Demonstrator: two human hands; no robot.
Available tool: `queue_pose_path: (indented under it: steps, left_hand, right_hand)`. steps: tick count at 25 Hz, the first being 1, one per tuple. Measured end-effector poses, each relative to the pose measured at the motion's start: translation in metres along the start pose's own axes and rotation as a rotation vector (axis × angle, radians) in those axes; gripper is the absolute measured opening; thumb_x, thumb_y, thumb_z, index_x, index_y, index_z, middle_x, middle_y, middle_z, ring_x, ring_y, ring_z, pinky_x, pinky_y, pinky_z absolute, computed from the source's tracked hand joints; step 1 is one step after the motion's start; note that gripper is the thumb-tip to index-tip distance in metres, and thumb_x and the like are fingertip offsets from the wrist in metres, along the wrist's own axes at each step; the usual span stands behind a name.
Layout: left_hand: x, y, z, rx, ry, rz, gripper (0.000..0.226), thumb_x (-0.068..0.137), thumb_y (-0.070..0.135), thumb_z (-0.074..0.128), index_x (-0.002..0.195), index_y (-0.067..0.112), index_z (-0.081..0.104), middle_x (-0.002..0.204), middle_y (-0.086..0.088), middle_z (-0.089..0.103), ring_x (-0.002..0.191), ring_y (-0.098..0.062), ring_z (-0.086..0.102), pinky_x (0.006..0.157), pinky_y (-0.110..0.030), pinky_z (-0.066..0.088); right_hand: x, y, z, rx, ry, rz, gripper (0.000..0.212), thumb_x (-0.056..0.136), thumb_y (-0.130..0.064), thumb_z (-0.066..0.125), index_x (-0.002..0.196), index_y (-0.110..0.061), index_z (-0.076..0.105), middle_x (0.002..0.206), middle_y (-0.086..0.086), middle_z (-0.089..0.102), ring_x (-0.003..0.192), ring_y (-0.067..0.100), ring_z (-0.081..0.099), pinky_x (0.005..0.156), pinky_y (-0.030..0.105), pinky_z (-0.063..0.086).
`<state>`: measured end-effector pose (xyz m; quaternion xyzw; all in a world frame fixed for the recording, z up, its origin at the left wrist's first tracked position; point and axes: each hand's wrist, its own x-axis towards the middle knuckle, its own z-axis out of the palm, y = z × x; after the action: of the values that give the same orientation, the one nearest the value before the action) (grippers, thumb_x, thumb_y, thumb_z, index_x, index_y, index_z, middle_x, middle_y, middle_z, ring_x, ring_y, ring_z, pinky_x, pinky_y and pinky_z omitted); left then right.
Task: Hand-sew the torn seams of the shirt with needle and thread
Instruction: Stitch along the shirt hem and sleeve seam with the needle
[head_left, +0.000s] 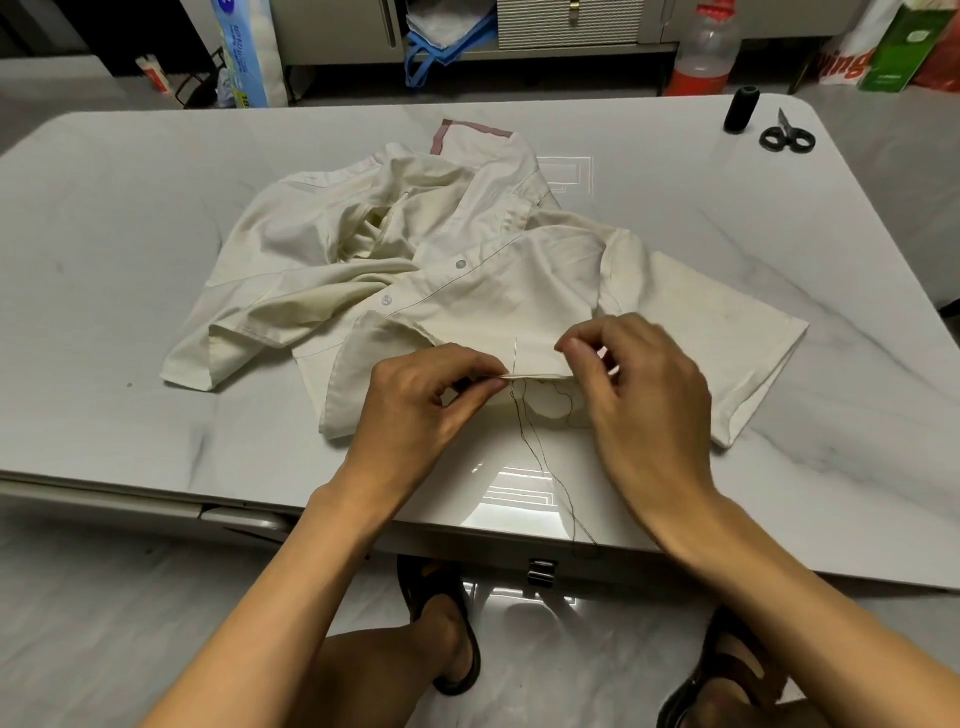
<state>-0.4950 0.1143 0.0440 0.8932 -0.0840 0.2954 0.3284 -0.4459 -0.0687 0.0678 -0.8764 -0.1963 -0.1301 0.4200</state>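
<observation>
A cream button shirt (467, 270) lies crumpled on the marble table (130, 234). My left hand (426, 400) pinches a folded seam edge of the shirt near the table's front. My right hand (639, 384) pinches the same edge from the right, fingers closed on the cloth. A thin needle (515, 353) stands upright through the seam between the two hands; neither hand touches it. Dark thread (540, 452) hangs from the seam and trails down over the table's front edge.
A black thread spool (742, 110) and black-handled scissors (787, 136) sit at the far right corner of the table. A plastic bottle (704, 52), bags and a cabinet stand on the floor behind. My legs in sandals are under the front edge.
</observation>
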Motion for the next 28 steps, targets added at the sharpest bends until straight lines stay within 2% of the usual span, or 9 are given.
queue_pose_path:
  steps: [2, 5, 8, 12, 15, 19, 22, 26, 28]
  left_hand:
    - [0.0, 0.001, 0.001, 0.021, 0.003, 0.033, 0.01, 0.083, 0.012, 0.079, 0.089, 0.004, 0.077, 0.082, 0.0, 0.074, 0.071, -0.009, 0.067, 0.066, -0.028, 0.055]
    - [0.0, 0.002, 0.001, 0.053, 0.0, 0.06, 0.01, 0.084, 0.012, 0.078, 0.088, 0.004, 0.075, 0.08, -0.001, 0.074, 0.071, -0.009, 0.066, 0.066, -0.029, 0.055]
    - [0.0, 0.002, 0.0, 0.054, -0.022, 0.058, 0.01, 0.084, 0.013, 0.077, 0.088, 0.004, 0.074, 0.079, 0.0, 0.073, 0.071, -0.009, 0.066, 0.066, -0.029, 0.054]
    - [0.001, 0.003, 0.001, 0.04, -0.032, 0.055, 0.01, 0.085, 0.014, 0.078, 0.088, 0.005, 0.074, 0.079, 0.0, 0.073, 0.072, -0.008, 0.067, 0.066, -0.029, 0.054]
    - [0.002, 0.005, 0.001, 0.007, -0.032, 0.034, 0.011, 0.084, 0.014, 0.079, 0.086, 0.004, 0.075, 0.078, 0.0, 0.073, 0.071, -0.009, 0.067, 0.065, -0.03, 0.055]
    - [0.001, 0.005, -0.001, -0.036, -0.05, -0.019, 0.009, 0.084, 0.013, 0.078, 0.085, 0.005, 0.074, 0.076, 0.002, 0.072, 0.07, -0.006, 0.066, 0.064, -0.03, 0.055]
    - [0.001, 0.006, -0.002, -0.053, -0.07, -0.038, 0.007, 0.084, 0.011, 0.078, 0.086, 0.005, 0.074, 0.077, 0.003, 0.072, 0.072, -0.006, 0.067, 0.065, -0.027, 0.054]
    - [-0.002, 0.006, -0.004, -0.057, -0.086, -0.082, 0.007, 0.084, 0.009, 0.076, 0.09, 0.006, 0.076, 0.081, 0.005, 0.074, 0.077, -0.004, 0.069, 0.069, -0.028, 0.056]
    - [-0.002, 0.004, -0.006, -0.063, -0.093, -0.112, 0.01, 0.085, 0.01, 0.073, 0.094, 0.007, 0.076, 0.085, 0.005, 0.074, 0.08, -0.003, 0.07, 0.072, -0.026, 0.058]
  right_hand:
    - [0.011, 0.006, 0.001, 0.065, -0.106, 0.046, 0.011, 0.093, -0.024, 0.063, 0.089, -0.025, 0.073, 0.096, -0.01, 0.063, 0.093, 0.011, 0.053, 0.078, 0.022, 0.038]
    - [0.012, 0.006, 0.008, 0.197, -0.301, 0.148, 0.01, 0.088, -0.028, 0.069, 0.082, -0.028, 0.077, 0.099, -0.013, 0.066, 0.099, 0.004, 0.056, 0.087, 0.026, 0.041]
    - [0.013, 0.004, 0.009, 0.362, -0.371, 0.238, 0.006, 0.082, -0.024, 0.075, 0.078, -0.025, 0.078, 0.094, -0.012, 0.069, 0.094, 0.001, 0.062, 0.085, 0.023, 0.045]
    - [0.012, 0.003, 0.01, 0.523, -0.351, 0.351, 0.004, 0.081, -0.018, 0.076, 0.077, -0.018, 0.077, 0.086, -0.008, 0.072, 0.084, 0.005, 0.065, 0.079, 0.023, 0.047]
    - [0.016, 0.0, 0.007, 0.688, -0.213, 0.447, 0.008, 0.088, -0.015, 0.069, 0.086, -0.011, 0.075, 0.087, -0.001, 0.075, 0.083, 0.006, 0.067, 0.078, 0.016, 0.048]
    - [0.024, -0.001, 0.002, 0.981, -0.105, 0.557, 0.013, 0.101, -0.01, 0.05, 0.093, -0.005, 0.059, 0.086, 0.008, 0.075, 0.08, 0.018, 0.072, 0.082, 0.026, 0.057]
    - [0.023, -0.005, 0.003, 0.97, -0.108, 0.552, 0.006, 0.097, -0.004, 0.055, 0.094, -0.003, 0.061, 0.071, 0.004, 0.07, 0.07, 0.016, 0.068, 0.078, 0.027, 0.058]
    - [0.022, -0.002, 0.001, 0.95, -0.123, 0.472, 0.015, 0.096, -0.005, 0.058, 0.109, -0.002, 0.066, 0.075, 0.004, 0.071, 0.078, 0.016, 0.07, 0.082, 0.024, 0.056]
    - [0.022, -0.002, 0.001, 0.943, -0.111, 0.447, 0.016, 0.096, -0.004, 0.058, 0.108, -0.002, 0.068, 0.075, 0.004, 0.072, 0.078, 0.017, 0.071, 0.081, 0.023, 0.055]
